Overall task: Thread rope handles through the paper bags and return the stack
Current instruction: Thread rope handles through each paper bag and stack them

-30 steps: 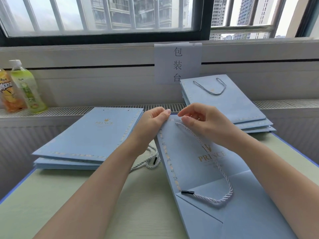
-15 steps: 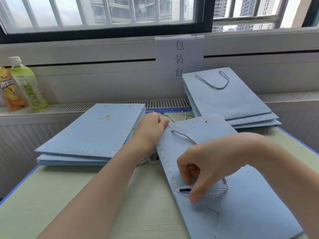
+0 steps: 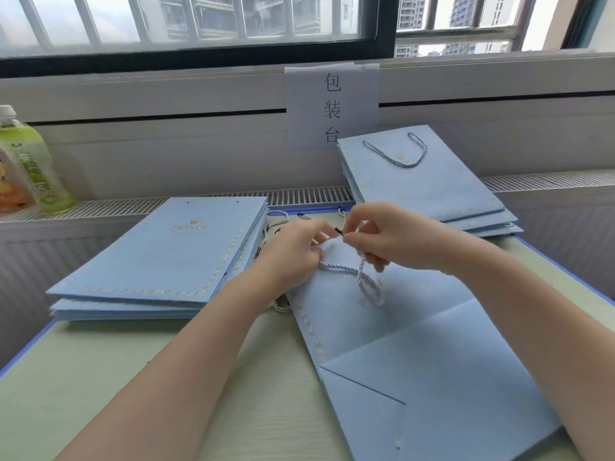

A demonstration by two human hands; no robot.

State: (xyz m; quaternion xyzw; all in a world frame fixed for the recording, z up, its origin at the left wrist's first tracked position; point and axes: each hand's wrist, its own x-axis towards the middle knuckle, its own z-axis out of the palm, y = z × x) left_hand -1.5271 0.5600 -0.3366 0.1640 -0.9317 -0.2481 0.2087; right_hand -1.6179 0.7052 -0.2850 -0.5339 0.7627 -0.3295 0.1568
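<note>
Right hand (image 3: 382,241) pinches rope (image 3: 362,277) tip at bag (image 3: 416,327) far edge; left hand (image 3: 296,254) grips that edge. Rope trails toward near side.

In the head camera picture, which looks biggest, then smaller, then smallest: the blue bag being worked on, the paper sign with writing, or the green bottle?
1. Blue paper bag under the hands: by far the biggest, though it is also nearest the camera.
2. Paper sign on the wall.
3. Green bottle: looks slimmer than the sign; its left side is cut off by the picture's edge, so this one is less sure.
</note>
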